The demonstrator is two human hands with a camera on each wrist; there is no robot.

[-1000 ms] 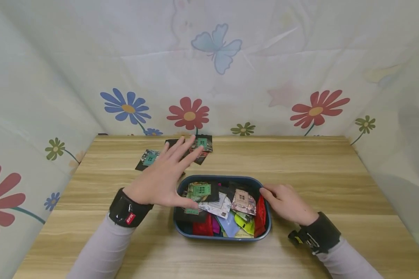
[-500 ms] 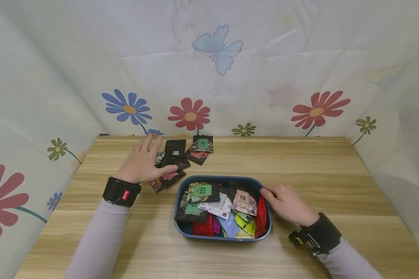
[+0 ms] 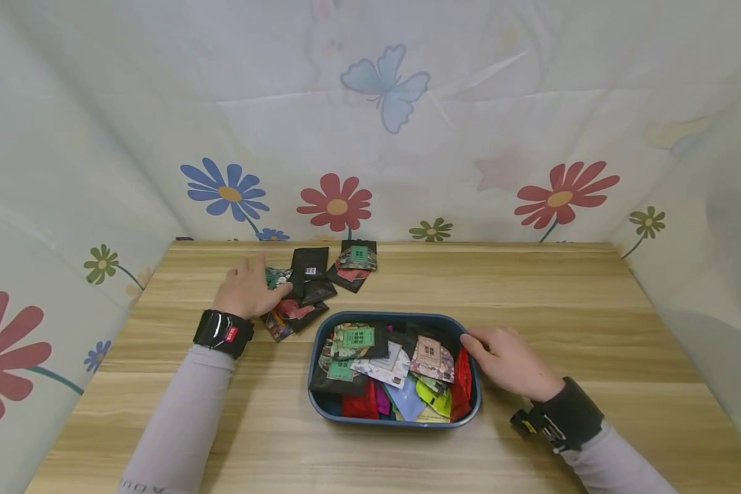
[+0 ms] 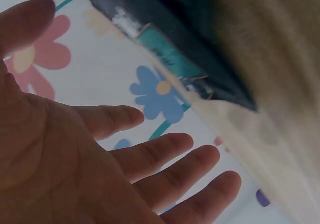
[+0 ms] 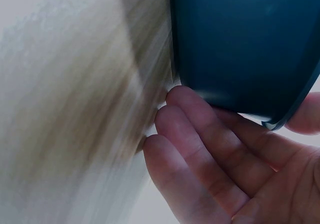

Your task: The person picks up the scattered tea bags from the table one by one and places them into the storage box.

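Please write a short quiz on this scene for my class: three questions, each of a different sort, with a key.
1. True or false: the blue tub stands on the wooden table with packets inside it.
2. Multiple choice: where is the right hand?
A) flat underneath the tub
B) at one end of the tub, gripping its edge
C) well away from the tub
3. Short answer: which hand is nearer the loose packets on the table?

Key
1. True.
2. B.
3. The left hand.
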